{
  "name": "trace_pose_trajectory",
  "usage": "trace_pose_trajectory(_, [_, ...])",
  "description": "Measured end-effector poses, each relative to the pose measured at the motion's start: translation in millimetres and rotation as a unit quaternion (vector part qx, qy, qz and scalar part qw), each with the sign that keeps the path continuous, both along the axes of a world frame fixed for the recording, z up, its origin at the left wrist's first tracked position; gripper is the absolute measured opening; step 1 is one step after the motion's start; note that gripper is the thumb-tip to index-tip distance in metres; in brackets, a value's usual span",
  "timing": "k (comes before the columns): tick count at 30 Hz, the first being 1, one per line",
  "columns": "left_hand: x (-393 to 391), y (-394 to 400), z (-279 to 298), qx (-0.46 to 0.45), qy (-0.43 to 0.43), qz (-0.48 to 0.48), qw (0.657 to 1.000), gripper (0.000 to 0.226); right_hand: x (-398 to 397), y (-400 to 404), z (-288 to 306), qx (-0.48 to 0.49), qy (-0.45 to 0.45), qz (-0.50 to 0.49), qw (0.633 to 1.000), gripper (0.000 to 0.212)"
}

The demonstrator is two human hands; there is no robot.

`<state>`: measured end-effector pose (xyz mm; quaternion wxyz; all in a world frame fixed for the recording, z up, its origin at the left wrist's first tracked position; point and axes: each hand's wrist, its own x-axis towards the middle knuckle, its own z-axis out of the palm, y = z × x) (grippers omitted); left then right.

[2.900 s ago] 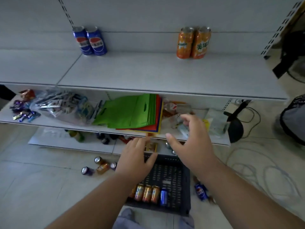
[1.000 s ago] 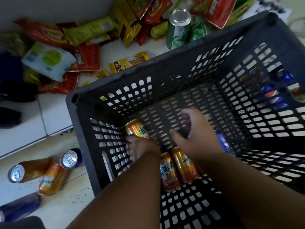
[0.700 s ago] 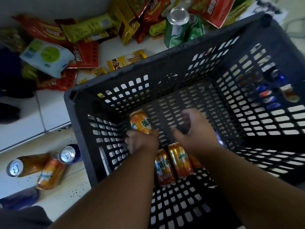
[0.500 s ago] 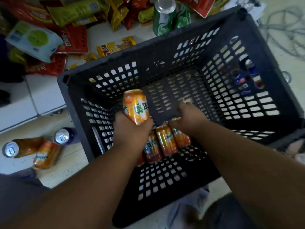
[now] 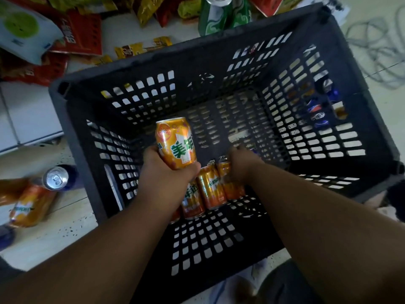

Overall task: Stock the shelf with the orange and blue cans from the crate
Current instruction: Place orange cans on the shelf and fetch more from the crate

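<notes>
A: Left hand (image 5: pixel 166 172) — what are we holding?
B: We're gripping an orange can (image 5: pixel 175 144), raised inside the black crate (image 5: pixel 72 137).
A: Right hand (image 5: pixel 242 163)?
B: We're reaching down at 3 o'clock of it, onto the lying orange cans (image 5: pixel 211 188). Grip: can't tell.

Your left hand (image 5: pixel 168 181) grips one orange can (image 5: pixel 175 145), raised above the floor of the dark slatted crate (image 5: pixel 135 62), its end tilted toward twelve o'clock. Three more orange cans (image 5: pixel 211 187) lie side by side at six o'clock of it; your right hand (image 5: pixel 243 165) covers a partly hidden blue can (image 5: pixel 253 150).
</notes>
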<state>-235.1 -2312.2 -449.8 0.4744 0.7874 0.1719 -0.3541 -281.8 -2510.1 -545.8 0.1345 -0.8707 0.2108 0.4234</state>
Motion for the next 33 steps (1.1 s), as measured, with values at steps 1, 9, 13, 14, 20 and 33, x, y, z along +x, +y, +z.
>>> trace_pose_trajectory(1, [1,1,-1,0.001,-0.004,-0.004,1.0,0.061,0,1,0,0.0,-0.004,-0.008,1.0,0.086])
trace_pose_trajectory(9, [3,2,-6,-0.005,-0.017,-0.018,1.0,0.06,2,5,4,-0.006,-0.011,-0.011,1.0,0.06])
trace_pose_trajectory(13, [3,-1,21,-0.008,-0.024,-0.045,0.999,0.065,-1,2,46,0.021,-0.088,-0.083,0.992,0.045])
trace_pose_trajectory(14, [2,0,37,-0.004,-0.026,-0.059,0.998,0.067,-2,1,70,0.032,-0.118,-0.1,0.988,0.039])
trace_pose_trajectory(20, [-12,8,192,0.042,-0.065,-0.102,0.992,0.081,-18,3,270,0.103,-0.251,-0.137,0.953,0.048])
trace_pose_trajectory(33, [-45,20,591,0.022,-0.178,-0.139,0.974,0.069,-67,-4,727,0.152,-0.373,-0.119,0.908,0.052])
